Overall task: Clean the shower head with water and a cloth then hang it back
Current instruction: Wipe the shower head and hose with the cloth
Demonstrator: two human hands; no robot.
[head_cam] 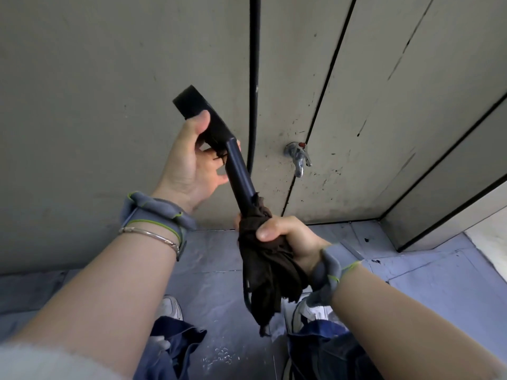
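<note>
A black hand-held shower head [198, 108] with a flat rectangular head and a long dark handle [240, 174] is held up in front of the wall. My left hand [192, 163] grips the head end, thumb on its flat side and fingers curled behind. My right hand [290, 242] grips a dark brown cloth [267, 272] wrapped round the lower end of the handle; the cloth hangs down below my fist. The handle's bottom end is hidden by the cloth.
A black hose [253, 78] runs vertically down the grey tiled wall. A chrome tap [297, 156] with a red dot sticks out of the wall to the right. The wet blue-grey floor [219, 311] lies below, with my white shoes [171, 308] and jeans.
</note>
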